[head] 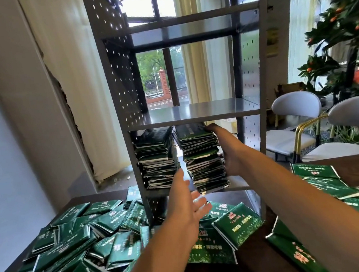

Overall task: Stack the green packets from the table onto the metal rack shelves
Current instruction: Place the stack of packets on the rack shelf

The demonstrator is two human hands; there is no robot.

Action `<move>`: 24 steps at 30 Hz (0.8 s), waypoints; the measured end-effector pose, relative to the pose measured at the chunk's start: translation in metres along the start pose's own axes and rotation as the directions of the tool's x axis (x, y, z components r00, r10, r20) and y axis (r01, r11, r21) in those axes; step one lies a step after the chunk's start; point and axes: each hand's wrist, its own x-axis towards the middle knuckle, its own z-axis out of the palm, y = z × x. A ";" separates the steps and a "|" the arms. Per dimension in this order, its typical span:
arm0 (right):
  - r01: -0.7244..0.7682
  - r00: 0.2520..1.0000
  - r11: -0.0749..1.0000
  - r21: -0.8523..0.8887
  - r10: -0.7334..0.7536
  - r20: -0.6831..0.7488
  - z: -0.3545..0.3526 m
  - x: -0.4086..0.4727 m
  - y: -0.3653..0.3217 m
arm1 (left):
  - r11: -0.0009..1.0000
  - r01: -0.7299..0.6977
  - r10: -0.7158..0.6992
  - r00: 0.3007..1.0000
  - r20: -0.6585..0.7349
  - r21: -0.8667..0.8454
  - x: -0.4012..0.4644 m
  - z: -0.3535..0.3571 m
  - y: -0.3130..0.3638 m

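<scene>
A grey metal rack (pixel 194 114) stands on the dark table (pixel 258 257) in front of me. Its lower shelf holds two tall stacks of green packets: a left stack (pixel 158 159) and a right stack (pixel 202 157) that leans toward me. My right hand (pixel 211 129) reaches over the right stack, its fingers resting on the top packet, with my forearm along the stack's right side. My left hand (pixel 186 202) is raised with fingers spread in front of the right stack's base and holds nothing. Several loose green packets (pixel 79 238) lie heaped on the table.
The rack's middle shelf (pixel 202 110) and upper shelf (pixel 186 30) carry nothing. More green packets (pixel 330 183) lie on the table at the right. Two white chairs (pixel 299 125) stand to the right of the rack, with an orange tree (pixel 339 41) behind them.
</scene>
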 end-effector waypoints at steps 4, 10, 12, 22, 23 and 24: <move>0.007 0.999 1.000 -0.025 -0.008 -0.044 -0.001 0.006 0.004 | 0.981 0.114 -0.102 0.991 0.083 -0.155 0.005 -0.003 0.005; 0.022 0.999 0.999 -0.047 -0.024 -0.031 0.000 -0.002 0.001 | 0.961 0.137 -0.108 0.986 0.129 -0.240 0.011 -0.009 0.008; 0.031 0.999 0.999 -0.043 -0.032 -0.028 0.001 -0.005 0.000 | 0.965 0.127 -0.101 0.987 0.121 -0.230 0.012 -0.009 0.008; 0.042 0.999 0.995 -0.088 -0.043 -0.011 0.004 -0.018 -0.004 | 0.959 0.003 -0.006 1.000 -0.008 -0.284 0.016 -0.007 -0.001; 0.049 0.999 0.995 -0.086 -0.050 -0.006 0.006 -0.020 -0.005 | 0.954 -0.021 0.013 1.000 -0.027 -0.300 0.016 -0.007 -0.001; 0.052 0.999 0.995 -0.085 -0.053 -0.006 0.007 -0.023 -0.005 | 0.949 -0.041 0.027 0.998 -0.048 -0.313 0.015 -0.006 -0.001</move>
